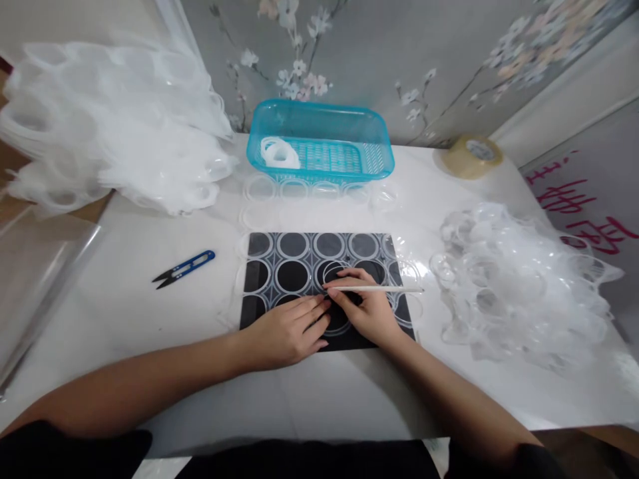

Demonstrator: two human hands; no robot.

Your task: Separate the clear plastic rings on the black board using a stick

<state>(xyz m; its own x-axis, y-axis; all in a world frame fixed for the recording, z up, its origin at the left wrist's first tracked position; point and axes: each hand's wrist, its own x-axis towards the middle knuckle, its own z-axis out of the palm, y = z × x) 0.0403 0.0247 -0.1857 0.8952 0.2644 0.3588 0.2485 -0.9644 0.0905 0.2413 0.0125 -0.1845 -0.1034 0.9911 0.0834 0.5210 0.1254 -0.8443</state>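
Note:
In the head view a clear plastic sheet with rows of translucent rings (292, 277) lies over a black mat (294, 276) in front of me. My left hand (289, 332) rests on the sheet, its fingers stretched out flat. Pinched between the thumb and fingers of my right hand (368, 308) is a thin white pen-like stick (384, 289), lying almost level and pointing left. Its tip is close to my left fingertips, near one ring. A loose-looking ring shows at my right fingers; whether they touch it I cannot tell.
Blue thread snips (184, 268) lie to the left. Behind the mat stands a blue basket (319, 171) with several white rings (279, 154) inside. A roll of tape (472, 157) is at the back right. Plastic sheets (120, 120) are piled left, crumpled cut-out scraps (519, 286) right.

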